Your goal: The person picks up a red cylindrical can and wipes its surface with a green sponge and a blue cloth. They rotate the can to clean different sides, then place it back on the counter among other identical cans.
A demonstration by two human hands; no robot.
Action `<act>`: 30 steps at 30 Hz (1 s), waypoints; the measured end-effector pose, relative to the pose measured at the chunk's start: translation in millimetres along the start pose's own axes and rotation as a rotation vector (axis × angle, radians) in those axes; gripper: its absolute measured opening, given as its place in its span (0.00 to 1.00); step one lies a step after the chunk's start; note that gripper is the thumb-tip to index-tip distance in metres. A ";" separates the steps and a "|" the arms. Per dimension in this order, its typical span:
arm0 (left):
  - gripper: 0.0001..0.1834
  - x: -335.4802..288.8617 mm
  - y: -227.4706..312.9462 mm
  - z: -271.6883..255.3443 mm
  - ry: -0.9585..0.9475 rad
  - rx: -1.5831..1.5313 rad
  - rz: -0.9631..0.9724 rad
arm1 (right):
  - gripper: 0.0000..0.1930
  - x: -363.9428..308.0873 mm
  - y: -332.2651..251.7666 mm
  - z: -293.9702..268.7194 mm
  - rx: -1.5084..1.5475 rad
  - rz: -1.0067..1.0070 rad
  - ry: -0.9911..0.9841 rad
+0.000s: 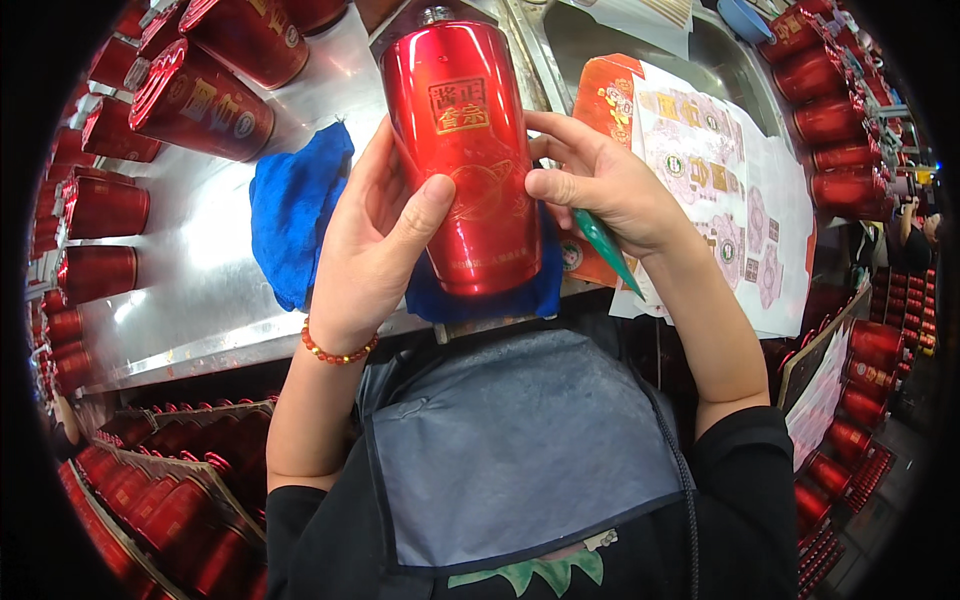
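Smooth grey apron fabric [530, 450] lies nearest. Beyond, the left hand [375, 235] and right hand [620, 190], half curled, grip opposite sides of a glossy red tapered bottle [475, 215] with gold square-framed characters, blue cloth [428, 300] showing round its base; the right also holds a pointed green tool [608, 252]. Printed decal sheets [725, 180] lie right; red bottles [205, 105] stand far left.

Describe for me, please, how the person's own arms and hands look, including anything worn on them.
The left hand and right hand are both ungloved. The forearms are bare below short black sleeves. Around the left wrist is a bracelet of reddish-orange beads with a few gold-coloured ones; no watch or band shows on the right wrist.
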State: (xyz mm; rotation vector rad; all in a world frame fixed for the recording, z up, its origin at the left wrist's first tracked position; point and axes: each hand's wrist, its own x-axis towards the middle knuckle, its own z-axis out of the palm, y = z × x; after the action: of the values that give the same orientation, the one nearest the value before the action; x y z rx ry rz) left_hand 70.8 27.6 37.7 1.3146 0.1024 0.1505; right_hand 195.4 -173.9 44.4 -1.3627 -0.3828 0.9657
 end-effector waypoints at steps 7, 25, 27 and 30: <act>0.36 -1.4 1.3 2.9 -0.009 -0.004 -0.004 | 0.36 2.8 2.5 -1.5 -0.030 -0.004 -0.002; 0.39 -1.6 -1.5 0.1 -0.034 0.001 0.021 | 0.33 3.7 -0.2 -3.2 -0.056 -0.019 0.033; 0.48 -6.9 -4.7 -1.9 -0.052 0.018 0.031 | 0.24 7.3 1.1 -22.7 -0.043 -0.077 0.184; 0.55 -13.3 -9.1 -0.7 -0.035 0.066 0.039 | 0.20 12.1 -10.4 -47.8 0.001 -0.309 0.351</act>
State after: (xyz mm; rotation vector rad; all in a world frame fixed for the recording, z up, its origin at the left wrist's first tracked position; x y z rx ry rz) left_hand 58.1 23.8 28.6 1.3853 0.0521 0.1581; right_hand 241.1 -194.5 40.0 -1.3923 -0.3129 0.4617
